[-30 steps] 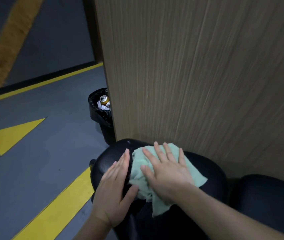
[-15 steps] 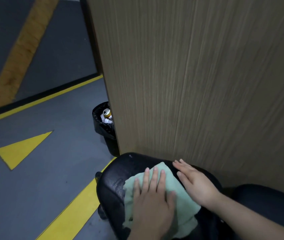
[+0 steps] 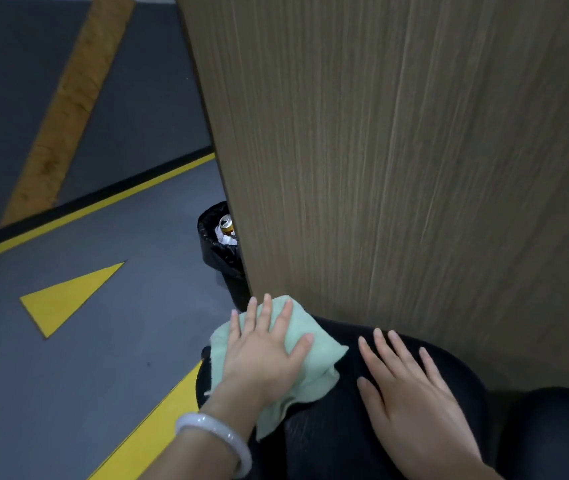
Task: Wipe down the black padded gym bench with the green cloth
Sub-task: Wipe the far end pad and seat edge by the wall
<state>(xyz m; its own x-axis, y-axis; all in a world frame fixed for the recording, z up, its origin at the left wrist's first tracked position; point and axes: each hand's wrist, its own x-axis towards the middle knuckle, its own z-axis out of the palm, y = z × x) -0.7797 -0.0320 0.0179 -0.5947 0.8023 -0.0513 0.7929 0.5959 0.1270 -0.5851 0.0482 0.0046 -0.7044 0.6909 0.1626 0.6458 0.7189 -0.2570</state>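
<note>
The black padded bench (image 3: 338, 431) fills the lower middle of the head view, its rounded end pointing away from me. A light green cloth (image 3: 314, 379) lies over the bench's far left corner. My left hand (image 3: 262, 355) presses flat on the cloth with straight, spread fingers; a pale bangle sits on that wrist. My right hand (image 3: 411, 400) rests flat on the bare black padding to the right of the cloth, fingers straight, not touching the cloth.
A tall wood-grain panel (image 3: 397, 168) rises right behind the bench. A black bin (image 3: 220, 254) lined with a bag and holding a can stands at the panel's left edge. Grey floor with yellow lines and a yellow triangle (image 3: 68, 299) lies to the left.
The cloth has passed from under my right hand to under my left hand and slid toward the bench's far left corner. My right hand has come off it onto bare padding.
</note>
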